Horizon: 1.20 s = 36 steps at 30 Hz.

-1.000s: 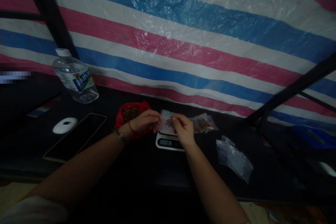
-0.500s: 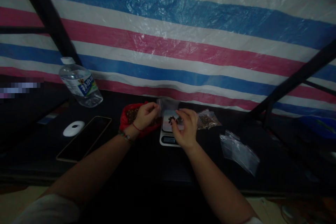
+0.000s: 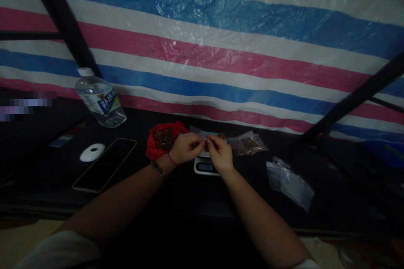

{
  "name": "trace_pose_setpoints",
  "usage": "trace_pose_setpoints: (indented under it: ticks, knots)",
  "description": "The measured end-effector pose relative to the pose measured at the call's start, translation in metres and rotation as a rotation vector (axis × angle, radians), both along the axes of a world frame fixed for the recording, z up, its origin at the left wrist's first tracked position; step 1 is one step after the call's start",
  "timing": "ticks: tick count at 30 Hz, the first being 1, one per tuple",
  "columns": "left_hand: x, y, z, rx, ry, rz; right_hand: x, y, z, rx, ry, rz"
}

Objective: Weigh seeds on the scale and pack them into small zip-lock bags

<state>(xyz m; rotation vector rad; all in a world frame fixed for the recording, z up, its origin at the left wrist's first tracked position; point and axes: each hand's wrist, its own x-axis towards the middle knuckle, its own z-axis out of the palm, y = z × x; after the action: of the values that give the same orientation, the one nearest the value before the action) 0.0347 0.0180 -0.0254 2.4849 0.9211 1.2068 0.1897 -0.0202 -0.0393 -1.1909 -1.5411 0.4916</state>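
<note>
Head view: a dark table (image 3: 176, 201) is seen from above, backed by a tarpaulin (image 3: 221, 50) striped in blue, white and pink. Near the centre of the frame, the left hand (image 3: 186, 148) and the right hand (image 3: 220, 154) are brought together above a small digital scale (image 3: 203, 167), with the fingertips of both hands pinched on a small clear bag (image 3: 205, 139); the bag is held between the two hands, just over the scale's platform, and its contents cannot be made out. Both hands are thus closed in a pinch on the bag, the remaining fingers being curled. A red string and a beaded band are worn at the left wrist. At about 10 o'clock from the hands, just beside the left hand, a red bag (image 3: 162, 141) lies open, showing dark brown pieces inside. At 3 o'clock from the hands, near the scale, filled clear packets (image 3: 248, 145) are laid flat. Farther out, at about 4 o'clock, a stack of empty clear bags (image 3: 290, 180) is seen, well apart from the scale. At 9 o'clock from the hands, a phone (image 3: 105, 164) lies screen-up, and just beyond it a white oval object (image 3: 92, 152) rests on the table. At 10 o'clock, near the tarpaulin, a water bottle (image 3: 100, 98) with a white cap stands tilted in the picture. Dark metal bars (image 3: 63, 21) cross the tarpaulin at the left and right edges.
</note>
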Motion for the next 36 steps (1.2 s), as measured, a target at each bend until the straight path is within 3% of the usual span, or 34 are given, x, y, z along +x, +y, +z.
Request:
trace_pose_setpoints:
  ticks: [6,10,18,25,31,36]
  knots:
    - [0.004,0.0,-0.001,-0.039,-0.016,0.126,0.002,0.001,-0.001,0.113,-0.179,-0.05]
    - [0.002,0.002,-0.002,0.035,0.069,0.074,0.002,-0.001,0.005,0.112,-0.3,-0.027]
    - [-0.003,-0.001,0.003,0.179,0.279,-0.035,0.006,0.004,0.001,0.081,-0.313,0.054]
    - [-0.008,0.0,0.014,0.286,0.231,-0.134,0.006,0.004,0.007,0.017,-0.326,0.021]
    - [-0.014,0.01,0.015,0.236,0.349,-0.194,0.006,0.002,0.01,0.013,-0.419,0.134]
    - [-0.017,0.017,0.008,0.159,0.315,-0.178,0.009,0.002,0.01,0.059,-0.411,0.199]
